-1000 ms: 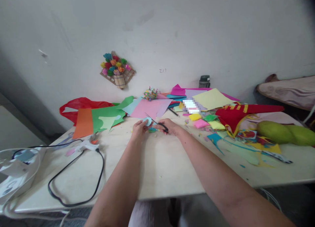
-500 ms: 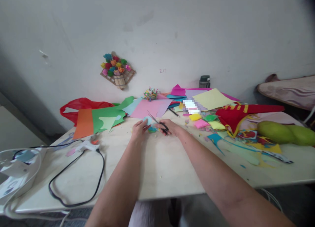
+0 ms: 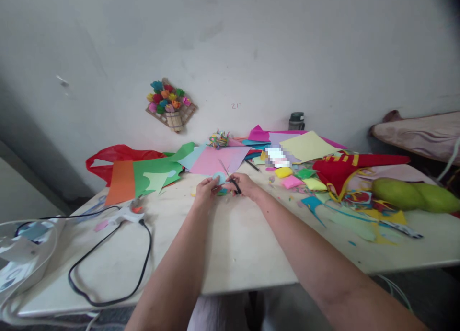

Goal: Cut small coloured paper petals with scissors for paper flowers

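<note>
Between the fingers of my left hand is a small light-blue piece of paper. My right hand grips black-handled scissors whose blades point up and to the left, close beside the paper. The two hands are near each other over the middle of the table, fingertips almost meeting. Small blue and green scraps lie on the tabletop just under them. Whether the blades touch the paper I cannot tell.
Behind my hands lie a pink sheet, an orange sheet and a green sheet. Coloured packets, paper scraps and a red cloth are at right. A black cable loops at left from a white adapter.
My right hand has shifted slightly left with the scissors, closer to my left hand. The scissors are turned a little, and the light-blue paper sits slightly further right.
</note>
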### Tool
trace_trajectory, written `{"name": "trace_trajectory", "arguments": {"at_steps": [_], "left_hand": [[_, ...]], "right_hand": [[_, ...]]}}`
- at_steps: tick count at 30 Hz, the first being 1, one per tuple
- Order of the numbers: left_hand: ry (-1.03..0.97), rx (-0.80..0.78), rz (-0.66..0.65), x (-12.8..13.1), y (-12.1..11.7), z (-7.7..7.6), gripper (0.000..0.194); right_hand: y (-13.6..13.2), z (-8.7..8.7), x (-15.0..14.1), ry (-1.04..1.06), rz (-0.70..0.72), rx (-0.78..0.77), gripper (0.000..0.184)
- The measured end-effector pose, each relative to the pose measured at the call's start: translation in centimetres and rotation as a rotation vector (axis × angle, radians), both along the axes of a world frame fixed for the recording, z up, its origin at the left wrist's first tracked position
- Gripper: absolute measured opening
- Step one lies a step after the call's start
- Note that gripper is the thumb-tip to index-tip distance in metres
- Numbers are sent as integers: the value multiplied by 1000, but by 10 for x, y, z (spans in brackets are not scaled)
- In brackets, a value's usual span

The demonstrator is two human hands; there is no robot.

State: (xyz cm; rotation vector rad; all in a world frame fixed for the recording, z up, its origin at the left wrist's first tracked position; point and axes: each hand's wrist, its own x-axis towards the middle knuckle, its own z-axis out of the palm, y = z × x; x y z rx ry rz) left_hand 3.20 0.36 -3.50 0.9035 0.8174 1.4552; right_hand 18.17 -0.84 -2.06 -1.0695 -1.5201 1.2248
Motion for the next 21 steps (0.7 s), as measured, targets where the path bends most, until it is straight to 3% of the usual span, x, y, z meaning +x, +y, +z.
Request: {"name": "trace_trajectory", "arguments": {"at_steps": [10,15,21], "left_hand": [[37,-36,-117,0,-1,3,16],[40,-106,-94,-2,-3,8,28],[197,14,-98,-5,-6,6,26]], "right_hand": [[3,5,-1,193,-161,39,31],[0,9,-1,176,-120,30,31],[2,7,-1,130,-42,26,31]]}}
